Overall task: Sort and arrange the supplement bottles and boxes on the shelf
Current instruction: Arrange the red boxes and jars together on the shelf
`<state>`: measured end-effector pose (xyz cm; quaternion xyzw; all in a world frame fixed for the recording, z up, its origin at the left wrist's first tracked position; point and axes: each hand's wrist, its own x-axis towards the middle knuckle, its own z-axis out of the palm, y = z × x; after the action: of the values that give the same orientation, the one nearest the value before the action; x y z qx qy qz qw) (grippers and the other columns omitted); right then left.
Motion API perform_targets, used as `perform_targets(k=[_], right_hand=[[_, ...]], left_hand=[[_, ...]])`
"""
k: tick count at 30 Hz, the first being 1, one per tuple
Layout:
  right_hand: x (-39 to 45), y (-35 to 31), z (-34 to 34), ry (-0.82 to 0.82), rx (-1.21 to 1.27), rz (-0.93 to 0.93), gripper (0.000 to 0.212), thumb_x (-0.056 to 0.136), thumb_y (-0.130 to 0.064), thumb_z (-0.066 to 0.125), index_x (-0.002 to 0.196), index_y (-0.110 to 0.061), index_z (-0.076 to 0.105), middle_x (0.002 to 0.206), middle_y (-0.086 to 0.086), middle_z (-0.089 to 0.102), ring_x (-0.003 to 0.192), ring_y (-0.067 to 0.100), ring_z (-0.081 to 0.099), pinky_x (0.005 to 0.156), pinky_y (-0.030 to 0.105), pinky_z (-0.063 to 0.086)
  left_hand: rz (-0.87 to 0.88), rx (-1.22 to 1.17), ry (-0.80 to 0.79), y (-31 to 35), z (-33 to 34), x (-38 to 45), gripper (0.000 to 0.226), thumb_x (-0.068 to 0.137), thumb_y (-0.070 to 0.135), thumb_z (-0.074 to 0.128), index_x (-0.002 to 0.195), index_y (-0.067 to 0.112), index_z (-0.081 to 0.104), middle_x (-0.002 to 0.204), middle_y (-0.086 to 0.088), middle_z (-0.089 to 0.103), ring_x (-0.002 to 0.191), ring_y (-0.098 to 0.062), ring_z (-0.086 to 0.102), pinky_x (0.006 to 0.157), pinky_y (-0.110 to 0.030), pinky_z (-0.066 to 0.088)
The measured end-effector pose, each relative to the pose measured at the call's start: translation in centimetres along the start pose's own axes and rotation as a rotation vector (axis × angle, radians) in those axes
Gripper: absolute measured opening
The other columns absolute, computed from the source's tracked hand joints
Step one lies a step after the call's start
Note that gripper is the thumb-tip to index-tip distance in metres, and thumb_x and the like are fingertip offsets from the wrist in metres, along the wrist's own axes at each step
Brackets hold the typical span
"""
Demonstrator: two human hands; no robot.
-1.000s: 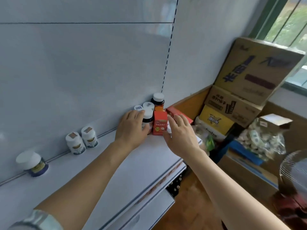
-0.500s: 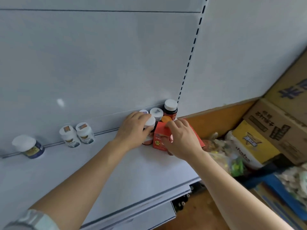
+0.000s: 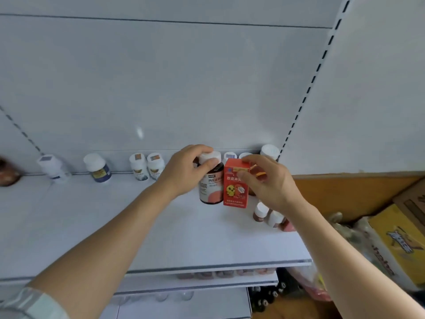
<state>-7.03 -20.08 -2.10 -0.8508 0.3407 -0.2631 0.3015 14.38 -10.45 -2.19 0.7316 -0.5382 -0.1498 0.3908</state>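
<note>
My left hand point(image 3: 186, 171) grips the white cap of a dark bottle point(image 3: 210, 187) with a pink label, standing on the white shelf point(image 3: 138, 226). Beside it stands a red box point(image 3: 235, 187) with a yellow chick picture. My right hand point(image 3: 266, 183) pinches the top right of that box, thumb on its front. More white-capped bottles point(image 3: 269, 151) stand behind by the back wall. Two small bottles point(image 3: 259, 211) sit under my right wrist near the shelf's right end.
Along the back wall to the left stand two small white bottles point(image 3: 147, 165), a blue-labelled jar point(image 3: 97, 168), a white bottle point(image 3: 51, 165) and a brown object point(image 3: 8, 173). Cardboard boxes point(image 3: 395, 240) and bags lie on the floor right. A lower shelf point(image 3: 195, 282) sticks out below.
The view has swung left and closer. My left hand has closed round the dark bottle's cap. My right hand has shifted to the box's top right corner.
</note>
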Motion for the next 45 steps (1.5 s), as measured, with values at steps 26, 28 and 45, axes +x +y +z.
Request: perform_targets(k=[26,28,45], right_hand=[[-5.2,-24.0,19.1,-0.14,0.094,-0.244,0.033,0.09,-0.043,0.066,0.121,-0.029,0.066,0.104,-0.014,0.066,0.091,-0.012,0.06,0.068,0.004,0.047],[-5.2,-25.4,20.8,-0.165,0.112,-0.261,0.034,0.091,-0.041,0.066,0.121,-0.027,0.066,0.106,-0.011,0.067,0.093,-0.011,0.059,0.07,0.004,0.047],[3.7,-35.4,33.5,-0.32,0.246,-0.349,0.03,0.089,-0.042,0.069,0.116,-0.031,0.067,0.105,-0.014,0.066,0.089,-0.009,0.061,0.072,0.004,0.046]], left_hand=[[-0.273,-0.203,0.347,-11.9,-22.7,-22.0,0.034,0.084,0.049,0.07,0.115,0.035,0.066,0.11,0.016,0.066,0.1,-0.001,0.061,0.085,-0.024,0.05],[-0.297,-0.2,0.369,-13.0,-24.2,-23.2,0.034,0.084,0.048,0.07,0.116,0.035,0.065,0.112,0.015,0.066,0.101,-0.001,0.061,0.085,-0.023,0.05],[-0.417,-0.12,0.512,-22.3,-36.7,-23.6,0.039,0.084,0.049,0.07,0.118,0.033,0.065,0.118,0.015,0.065,0.107,-0.004,0.061,0.095,-0.033,0.051]])
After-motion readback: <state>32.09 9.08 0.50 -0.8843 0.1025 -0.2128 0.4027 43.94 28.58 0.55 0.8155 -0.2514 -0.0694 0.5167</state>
